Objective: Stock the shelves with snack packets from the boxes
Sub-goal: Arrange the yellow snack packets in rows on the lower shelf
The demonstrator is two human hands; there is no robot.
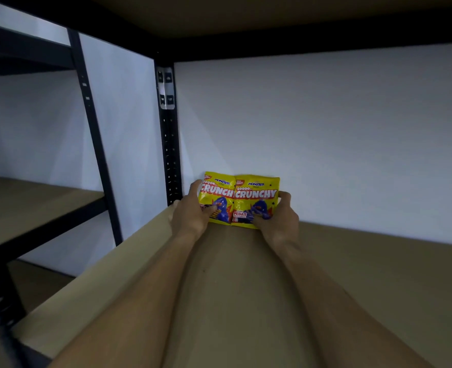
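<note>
- A white wall (326, 128) fills the middle and right of the frame, behind the shelving.
- A brown shelf board (365, 288) spreads across the lower half of the frame, running back to meet the wall.
- The underside of an upper shelf (246, 14) runs along the top of the frame, dark and edged in black.
- A neighbouring rack (33, 203) with black bars and brown boards occupies the left side, somewhat blurred.
- A black slotted upright post (169, 144) stands left of centre, at the back left corner of the shelf board.
- Two bare forearms reach up from the bottom edge toward the centre.
- The left hand (190, 213) grips the left snack packet (215, 193): fingers curled round its left edge, thumb pressed on its lower front.
- The right hand (279, 220) holds the right snack packet (256, 195) likewise, fingers wrapped behind its right edge, thumb on the lower front.
- Both yellow packets, printed "CRUNCHY", stand upright side by side at centre frame, edges touching, at the back of the shelf board against the wall, just right of the post.
</note>
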